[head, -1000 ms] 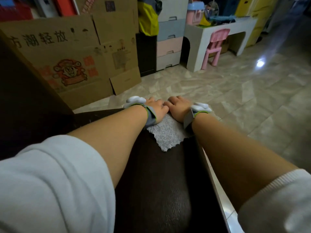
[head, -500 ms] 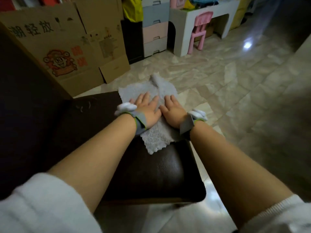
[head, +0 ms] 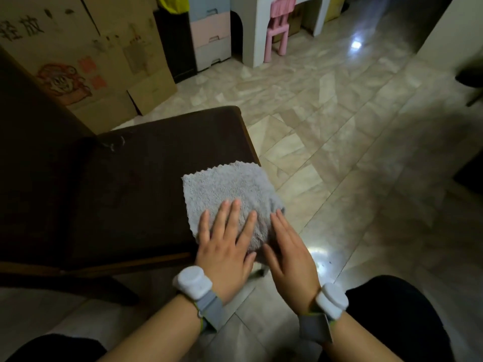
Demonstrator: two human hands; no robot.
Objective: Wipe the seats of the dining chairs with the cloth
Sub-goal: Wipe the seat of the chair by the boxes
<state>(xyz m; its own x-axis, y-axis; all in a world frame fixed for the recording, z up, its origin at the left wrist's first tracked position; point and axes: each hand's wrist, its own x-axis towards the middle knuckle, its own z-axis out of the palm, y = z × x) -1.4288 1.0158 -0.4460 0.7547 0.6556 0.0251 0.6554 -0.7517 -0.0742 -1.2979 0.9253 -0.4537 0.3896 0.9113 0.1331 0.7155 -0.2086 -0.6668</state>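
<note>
You've dragged the cloth back to the seat's near right corner; your left hand and right hand press it flat-fingered. Overhanging the edge, it could slip off.

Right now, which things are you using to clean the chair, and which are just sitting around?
For the job:
grey cloth
dark chair seat
left hand, flat on the cloth
right hand, flat on the cloth

Just lying about:
cardboard boxes
pink child's chair
white play table
pastel drawer unit
</note>
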